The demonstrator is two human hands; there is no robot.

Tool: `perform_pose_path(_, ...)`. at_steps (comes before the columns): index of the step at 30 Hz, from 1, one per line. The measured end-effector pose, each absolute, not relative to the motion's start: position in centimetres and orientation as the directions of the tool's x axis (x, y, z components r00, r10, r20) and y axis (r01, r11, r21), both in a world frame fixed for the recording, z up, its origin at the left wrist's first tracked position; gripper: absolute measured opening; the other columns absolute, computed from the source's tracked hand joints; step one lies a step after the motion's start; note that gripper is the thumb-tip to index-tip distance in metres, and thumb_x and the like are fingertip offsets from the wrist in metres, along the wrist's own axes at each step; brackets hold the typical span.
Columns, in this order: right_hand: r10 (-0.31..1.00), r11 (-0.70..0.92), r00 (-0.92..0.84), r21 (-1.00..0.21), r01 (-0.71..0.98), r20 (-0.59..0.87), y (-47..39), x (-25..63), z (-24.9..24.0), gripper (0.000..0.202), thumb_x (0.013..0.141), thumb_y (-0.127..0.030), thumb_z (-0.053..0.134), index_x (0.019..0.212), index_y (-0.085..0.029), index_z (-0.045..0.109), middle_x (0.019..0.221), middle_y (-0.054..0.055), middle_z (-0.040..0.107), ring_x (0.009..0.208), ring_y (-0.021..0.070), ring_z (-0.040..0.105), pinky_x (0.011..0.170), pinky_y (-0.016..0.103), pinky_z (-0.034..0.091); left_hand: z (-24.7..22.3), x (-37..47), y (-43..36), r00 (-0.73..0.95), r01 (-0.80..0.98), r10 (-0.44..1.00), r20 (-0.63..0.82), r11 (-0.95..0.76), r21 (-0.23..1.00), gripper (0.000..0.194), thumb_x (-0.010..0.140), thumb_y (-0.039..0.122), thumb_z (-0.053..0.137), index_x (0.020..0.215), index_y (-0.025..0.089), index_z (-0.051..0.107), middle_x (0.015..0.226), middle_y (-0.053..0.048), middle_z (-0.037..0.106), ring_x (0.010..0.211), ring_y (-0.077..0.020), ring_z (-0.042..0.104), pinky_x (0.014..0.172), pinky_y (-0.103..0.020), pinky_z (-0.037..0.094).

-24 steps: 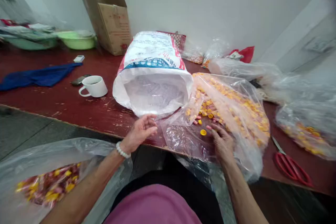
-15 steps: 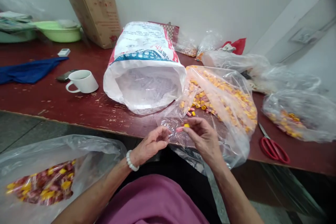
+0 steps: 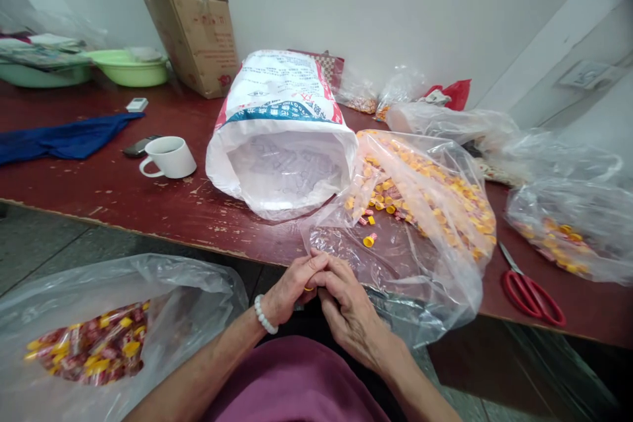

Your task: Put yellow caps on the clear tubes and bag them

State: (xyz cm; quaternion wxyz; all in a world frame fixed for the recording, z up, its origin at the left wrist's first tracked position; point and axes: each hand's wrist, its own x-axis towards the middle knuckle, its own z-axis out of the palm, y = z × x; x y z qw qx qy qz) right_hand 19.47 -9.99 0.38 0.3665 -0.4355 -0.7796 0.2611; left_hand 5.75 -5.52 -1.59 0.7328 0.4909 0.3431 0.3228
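Observation:
My left hand (image 3: 294,283) and my right hand (image 3: 349,306) are pressed together at the table's front edge, fingers closed over each other. A bit of a yellow cap (image 3: 309,288) shows between them; my fingers hide the rest of the small capped tube. Just beyond lies a clear plastic bag (image 3: 435,277) with a heap of yellow-capped pieces (image 3: 445,204). One loose yellow-capped piece (image 3: 368,241) lies near its mouth. Behind my hands, a white woven sack (image 3: 279,112) lies with its mouth towards me, clear plastic tubes (image 3: 291,171) inside.
At lower left, a large plastic bag (image 3: 198,290) holds finished-looking red tubes with yellow caps (image 3: 99,346). Red-handled scissors (image 3: 531,297) lie at right beside another bag (image 3: 573,231). A white mug (image 3: 171,158), blue cloth (image 3: 69,137), cardboard box (image 3: 205,39) and green basin (image 3: 128,69) stand left.
My hands have come together and drawn back towards my body. The yellow-capped pink piece that my right fingers pinched is now mostly hidden between both hands. The view has shifted slightly.

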Motion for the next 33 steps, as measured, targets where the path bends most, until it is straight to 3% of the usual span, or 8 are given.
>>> perform_pose_path(5, 0.926, 0.337, 0.0, -0.826, 0.452, 0.377, -7.8, 22.2, -0.5, 0.023, 0.088, -0.022, 0.045, 0.106, -0.024, 0.059, 0.128, 0.008, 0.053, 0.12, 0.0199, 0.049, 0.098, 0.04, 0.042, -1.1, 4.6, -3.8, 0.498, -0.284, 0.821, -0.28, 0.46, 0.841, 0.044, 0.08, 0.057, 0.046, 0.079, 0.014, 0.058, 0.055, 0.006, 0.036, 0.04, -0.0043, 0.026, 0.037, -0.018, 0.018)
perform_pose_path(8, 0.877, 0.219, 0.163, -0.678, 0.702, 0.452, -5.2, 26.6, -2.3, 0.023, 0.085, -0.027, 0.048, 0.103, -0.021, 0.061, 0.115, 0.011, 0.06, 0.107, 0.0233, 0.056, 0.092, 0.044, 0.045, -0.2, 2.7, -1.0, 0.383, -0.265, 0.896, -0.225, 0.34, 0.903, 0.04, 0.074, 0.05, 0.058, 0.094, 0.015, 0.061, 0.065, 0.003, 0.048, 0.044, -0.0048, 0.038, 0.04, -0.017, 0.027)
perform_pose_path(10, 0.893, 0.147, 0.091, -0.477, 0.867, 0.44, -3.9, 29.1, -3.8, 0.025, 0.082, -0.029, 0.051, 0.101, -0.019, 0.065, 0.114, 0.012, 0.061, 0.106, 0.0271, 0.056, 0.093, 0.049, 0.043, 0.1, 1.6, 1.8, 0.184, 0.02, 0.98, -0.071, 0.068, 0.997, 0.034, 0.072, 0.037, 0.062, 0.099, 0.017, 0.061, 0.067, 0.002, 0.051, 0.05, -0.0071, 0.044, 0.045, -0.018, 0.033)
perform_pose_path(12, 0.917, 0.136, 0.026, -0.374, 0.917, 0.397, -3.2, 30.6, -5.2, 0.026, 0.081, -0.027, 0.05, 0.1, -0.018, 0.067, 0.111, 0.013, 0.062, 0.104, 0.0281, 0.057, 0.092, 0.05, 0.043, 0.2, 0.9, 5.2, 0.031, 0.444, 0.99, 0.137, -0.136, 0.886, 0.027, 0.072, 0.024, 0.058, 0.098, 0.017, 0.064, 0.072, -0.001, 0.057, 0.06, -0.0116, 0.052, 0.053, -0.021, 0.038)
perform_pose_path(16, 0.923, 0.131, 0.02, -0.361, 0.923, 0.384, -2.9, 31.0, -6.5, 0.027, 0.082, -0.029, 0.049, 0.098, -0.016, 0.067, 0.11, 0.015, 0.06, 0.099, 0.0263, 0.058, 0.089, 0.045, 0.047, -0.3, 1.2, 11.9, -0.012, 0.756, 0.972, 0.236, -0.146, 0.638, 0.026, 0.072, 0.014, 0.051, 0.087, 0.02, 0.07, 0.09, -0.008, 0.065, 0.089, -0.0222, 0.059, 0.072, -0.027, 0.043)
perform_pose_path(20, 0.921, 0.106, 0.076, -0.434, 0.895, 0.383, -2.9, 30.7, -6.1, 0.029, 0.077, -0.033, 0.055, 0.098, -0.015, 0.066, 0.113, 0.016, 0.052, 0.102, 0.0284, 0.054, 0.087, 0.045, 0.048, -1.0, 2.0, 15.9, 0.045, 0.852, 0.983, 0.177, -0.131, 0.507, 0.027, 0.071, 0.016, 0.051, 0.088, 0.02, 0.071, 0.085, -0.01, 0.067, 0.086, -0.0257, 0.061, 0.072, -0.03, 0.043)
perform_pose_path(26, 0.925, 0.127, 0.105, -0.56, 0.819, 0.365, -3.0, 30.8, -5.5, 0.022, 0.079, -0.027, 0.05, 0.089, -0.018, 0.067, 0.1, 0.011, 0.055, 0.087, 0.023, 0.057, 0.082, 0.042, 0.049, -1.2, 1.2, 17.5, 0.347, 0.857, 0.928, 0.136, -0.373, 0.355, 0.031, 0.066, 0.007, 0.054, 0.085, 0.024, 0.071, 0.109, -0.003, 0.063, 0.086, -0.0206, 0.06, 0.071, -0.027, 0.041)
perform_pose_path(33, 0.923, 0.146, 0.19, -0.762, 0.632, 0.334, -2.9, 30.1, -5.1, 0.018, 0.073, -0.026, 0.052, 0.079, -0.02, 0.068, 0.093, 0.007, 0.065, 0.087, 0.0218, 0.061, 0.084, 0.041, 0.048, -1.0, 0.4, 16.5, 0.44, 0.833, 0.884, 0.156, -0.467, 0.296, 0.024, 0.075, 0.006, 0.048, 0.087, 0.016, 0.065, 0.094, -0.003, 0.065, 0.082, -0.0156, 0.058, 0.065, -0.021, 0.035)
